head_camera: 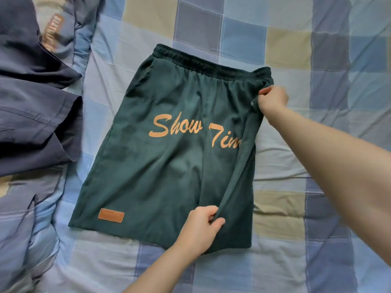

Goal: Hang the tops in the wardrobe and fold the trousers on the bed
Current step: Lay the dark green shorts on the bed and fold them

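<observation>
Dark green shorts with orange "Show Time" lettering and an orange patch lie flat on the checked bed sheet, waistband at the far end. My right hand pinches the right side of the shorts just below the waistband. My left hand pinches the same right edge near the hem. Between the two hands the right edge is lifted into a fold that covers the end of the lettering.
Dark navy garments lie crumpled on the left side of the bed, one with orange print at the top left. The sheet is wrinkled around the shorts.
</observation>
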The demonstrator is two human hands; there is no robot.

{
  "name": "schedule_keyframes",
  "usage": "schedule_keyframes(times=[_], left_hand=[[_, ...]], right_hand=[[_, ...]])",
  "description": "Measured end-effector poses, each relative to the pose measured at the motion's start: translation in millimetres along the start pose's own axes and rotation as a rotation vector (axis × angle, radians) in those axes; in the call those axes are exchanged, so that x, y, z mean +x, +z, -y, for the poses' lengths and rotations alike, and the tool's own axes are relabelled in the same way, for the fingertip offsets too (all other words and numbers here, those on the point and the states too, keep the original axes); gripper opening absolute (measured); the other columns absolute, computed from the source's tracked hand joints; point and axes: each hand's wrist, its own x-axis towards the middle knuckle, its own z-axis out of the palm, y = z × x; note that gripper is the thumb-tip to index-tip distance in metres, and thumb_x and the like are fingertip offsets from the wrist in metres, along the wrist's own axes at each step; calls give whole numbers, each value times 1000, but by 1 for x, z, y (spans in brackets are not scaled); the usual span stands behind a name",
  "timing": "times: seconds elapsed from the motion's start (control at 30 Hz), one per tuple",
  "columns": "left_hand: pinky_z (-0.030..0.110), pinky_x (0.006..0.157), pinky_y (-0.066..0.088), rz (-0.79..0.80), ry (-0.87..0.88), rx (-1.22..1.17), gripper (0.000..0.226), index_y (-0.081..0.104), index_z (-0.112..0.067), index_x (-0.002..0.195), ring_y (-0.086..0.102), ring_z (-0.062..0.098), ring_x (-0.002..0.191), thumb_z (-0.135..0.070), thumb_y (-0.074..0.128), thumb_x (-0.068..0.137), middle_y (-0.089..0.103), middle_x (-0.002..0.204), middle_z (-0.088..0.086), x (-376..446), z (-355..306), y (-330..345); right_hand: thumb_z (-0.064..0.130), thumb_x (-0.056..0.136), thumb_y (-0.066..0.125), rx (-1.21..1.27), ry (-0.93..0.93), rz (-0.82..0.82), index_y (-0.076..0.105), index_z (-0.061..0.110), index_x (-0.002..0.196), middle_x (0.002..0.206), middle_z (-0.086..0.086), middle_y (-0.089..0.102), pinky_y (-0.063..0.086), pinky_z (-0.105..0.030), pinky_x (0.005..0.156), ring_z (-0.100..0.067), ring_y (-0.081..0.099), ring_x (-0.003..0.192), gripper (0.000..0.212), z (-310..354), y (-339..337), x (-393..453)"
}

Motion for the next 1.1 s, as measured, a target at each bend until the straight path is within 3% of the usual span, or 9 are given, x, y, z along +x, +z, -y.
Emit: schedule_keyframes(times=[0.1, 0.3, 0.47, 0.53, 0.67, 0.83, 0.9, 1.0, 1.1], left_hand=[[26, 59, 37, -59, -57, -57, 30, 49, -16, 64, 39, 7, 58, -17, 61, 91, 53, 56, -10, -14, 17, -41], [19, 57, 36, -294, -188, -38, 24, 56, -17, 68, 48, 7, 57, -11, 67, 89, 58, 53, -13, -43, 74, -128], [29, 65, 43, -592, -269, 42, 21, 57, -24, 75, 64, 21, 69, -17, 75, 84, 66, 60, -4, -64, 117, -189], [38, 72, 46, -667, -312, 48, 13, 62, -19, 84, 64, 30, 78, -21, 75, 84, 70, 72, 7, -67, 127, -204], [35, 66, 39, -762, -326, 137, 13, 61, -15, 84, 60, 27, 75, -22, 72, 86, 67, 73, 4, -74, 139, -226], [39, 71, 47, -638, -330, 297, 19, 61, -12, 106, 63, 33, 91, -8, 65, 88, 68, 95, 5, -73, 153, -232], [40, 73, 48, -593, -321, 389, 39, 56, -13, 121, 60, 33, 103, -4, 65, 84, 61, 112, 5, -72, 152, -225], [42, 68, 55, -541, -248, 652, 74, 53, -5, 132, 63, 37, 98, -3, 80, 63, 61, 111, 12, -67, 152, -217], [47, 80, 53, -622, -189, 658, 73, 51, 2, 136, 62, 39, 98, -9, 81, 70, 64, 110, 17, -50, 144, -217]], right_hand=[[6, 88, 47, 20, -187, -113, 60, 13, 111, 115, -4, 61, 41, -24, 87, -20, 55, 108, 28, 45, 6, -22], [13, 88, 57, 100, -380, 88, 55, 16, 117, 106, 6, 53, 34, -16, 74, -12, 48, 92, 29, 136, 70, -78], [23, 90, 62, 131, -282, 165, 57, 16, 113, 90, 6, 52, 55, -36, 82, -20, 61, 92, 24, 185, 140, -101], [22, 92, 59, 69, -311, 110, 57, 16, 113, 99, 5, 56, 51, -31, 84, -19, 59, 98, 21, 201, 154, -105], [16, 92, 57, 21, -424, 36, 59, 16, 112, 117, 0, 58, 38, -18, 80, -13, 54, 101, 20, 229, 188, -114], [28, 88, 62, -22, -351, 411, 26, 14, 145, 129, -6, 50, 46, -31, 93, -22, 52, 112, 69, 231, 215, -119], [24, 90, 57, -15, -366, 312, 27, 16, 143, 123, -9, 55, 48, -33, 87, -23, 55, 106, 61, 226, 209, -111], [20, 91, 52, 1, -352, 5, 43, 17, 128, 117, -5, 58, 44, -31, 84, -21, 55, 102, 38, 210, 179, -88], [25, 91, 54, -27, -206, -191, 47, 12, 124, 126, -9, 52, 39, -33, 96, -26, 51, 115, 36, 168, 143, -66]])
